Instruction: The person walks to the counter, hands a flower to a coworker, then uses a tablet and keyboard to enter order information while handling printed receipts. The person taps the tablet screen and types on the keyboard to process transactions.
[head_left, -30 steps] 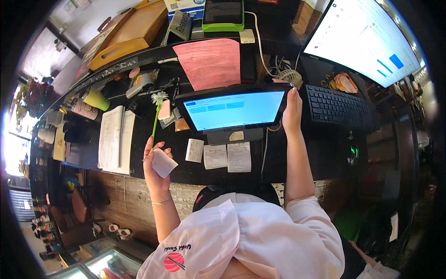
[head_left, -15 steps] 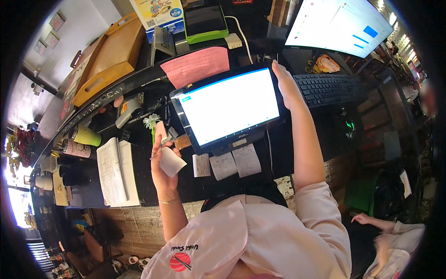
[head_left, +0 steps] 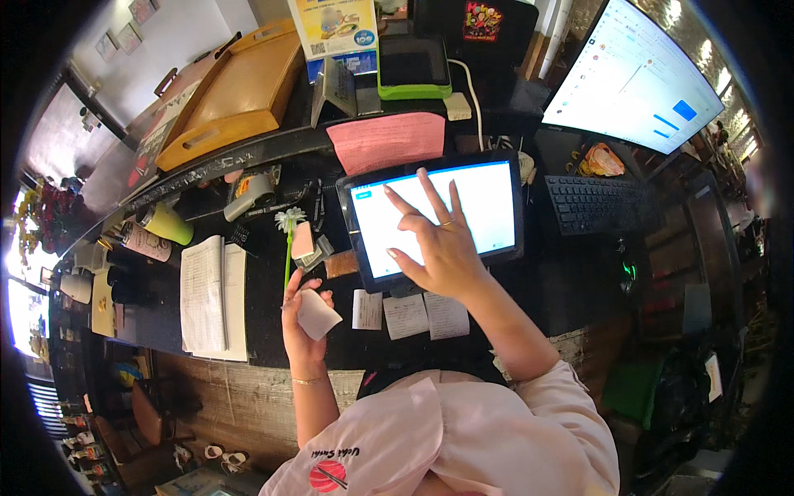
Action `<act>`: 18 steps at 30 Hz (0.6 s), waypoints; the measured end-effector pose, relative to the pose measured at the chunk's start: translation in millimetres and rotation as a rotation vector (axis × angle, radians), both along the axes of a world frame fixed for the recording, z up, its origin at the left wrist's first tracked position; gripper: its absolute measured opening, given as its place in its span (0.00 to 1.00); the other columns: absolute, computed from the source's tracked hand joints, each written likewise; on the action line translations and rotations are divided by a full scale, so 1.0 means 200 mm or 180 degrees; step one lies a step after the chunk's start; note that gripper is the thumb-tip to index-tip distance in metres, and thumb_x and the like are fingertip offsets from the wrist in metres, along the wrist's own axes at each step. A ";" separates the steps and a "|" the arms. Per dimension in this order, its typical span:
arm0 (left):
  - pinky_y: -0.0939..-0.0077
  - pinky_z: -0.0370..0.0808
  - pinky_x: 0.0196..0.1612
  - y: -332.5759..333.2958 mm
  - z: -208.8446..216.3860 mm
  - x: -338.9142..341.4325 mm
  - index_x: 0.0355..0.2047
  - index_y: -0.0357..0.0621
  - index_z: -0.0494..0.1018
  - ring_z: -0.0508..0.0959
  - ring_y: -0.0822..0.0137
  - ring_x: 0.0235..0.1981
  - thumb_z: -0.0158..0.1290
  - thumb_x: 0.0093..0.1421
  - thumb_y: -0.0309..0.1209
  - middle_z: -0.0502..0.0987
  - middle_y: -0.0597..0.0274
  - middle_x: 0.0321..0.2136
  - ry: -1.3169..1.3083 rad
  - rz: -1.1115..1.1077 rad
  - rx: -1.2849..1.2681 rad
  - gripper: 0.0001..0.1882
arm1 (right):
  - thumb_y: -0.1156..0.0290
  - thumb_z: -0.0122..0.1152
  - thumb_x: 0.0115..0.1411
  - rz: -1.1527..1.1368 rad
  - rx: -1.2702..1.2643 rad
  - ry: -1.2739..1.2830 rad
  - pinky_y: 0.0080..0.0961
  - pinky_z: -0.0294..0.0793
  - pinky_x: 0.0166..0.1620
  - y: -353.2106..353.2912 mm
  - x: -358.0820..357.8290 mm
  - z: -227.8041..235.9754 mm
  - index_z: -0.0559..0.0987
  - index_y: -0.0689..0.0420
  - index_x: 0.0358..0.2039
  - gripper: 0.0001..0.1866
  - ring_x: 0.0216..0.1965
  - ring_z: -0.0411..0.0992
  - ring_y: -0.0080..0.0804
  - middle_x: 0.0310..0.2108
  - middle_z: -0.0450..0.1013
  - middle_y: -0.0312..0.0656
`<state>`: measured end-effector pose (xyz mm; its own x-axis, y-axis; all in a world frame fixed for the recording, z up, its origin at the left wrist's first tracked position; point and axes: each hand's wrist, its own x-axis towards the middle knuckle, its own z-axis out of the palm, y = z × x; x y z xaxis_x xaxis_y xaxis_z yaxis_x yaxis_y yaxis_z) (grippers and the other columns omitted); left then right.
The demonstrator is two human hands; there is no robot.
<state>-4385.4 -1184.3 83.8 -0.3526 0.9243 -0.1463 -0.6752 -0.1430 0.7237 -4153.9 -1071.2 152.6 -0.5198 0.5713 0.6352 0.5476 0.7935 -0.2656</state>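
Observation:
My right hand (head_left: 440,248) is over the lit screen of a black touchscreen terminal (head_left: 488,217), fingers spread and holding nothing. Whether a fingertip touches the glass I cannot tell. Left of the terminal, my left hand (head_left: 299,326) grips a small white paper slip (head_left: 318,314) between thumb and fingers. Just beyond that hand lie a pink note pad (head_left: 303,240) and a white flower on a green stem (head_left: 289,221). Below the terminal, several printed receipts (head_left: 405,317) lie side by side on the black counter.
To the left are an open notebook (head_left: 203,293), a yellow-green tumbler (head_left: 168,223) and a grey handheld scanner (head_left: 250,197). A pink sheet (head_left: 387,139) stands behind the terminal. At right are a keyboard (head_left: 591,202), a monitor (head_left: 633,74) and a mouse (head_left: 630,269). Wooden trays (head_left: 236,91) sit at the back left.
My right hand has left the terminal's right edge and moved over its screen, fingers spread. The left hand still holds the slip. The view has shifted, and the person at lower right is out of sight.

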 end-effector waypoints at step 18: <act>0.67 0.78 0.38 -0.04 0.01 0.34 0.54 0.40 0.65 0.79 0.59 0.33 0.60 0.51 0.43 0.75 0.53 0.37 0.0283 -0.2167 -0.0011 0.33 | 0.75 0.61 0.55 -0.2245 0.0296 0.1148 0.54 0.55 0.62 -0.62 0.80 -0.37 0.69 0.55 0.33 0.09 0.55 0.66 0.49 0.44 0.75 0.43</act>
<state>-4318.1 -1192.2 85.3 0.2960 0.9438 -0.1470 -0.5519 0.2946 0.7802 -3994.5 -1194.4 79.1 0.1912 0.6253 0.7566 0.8219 0.3194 -0.4717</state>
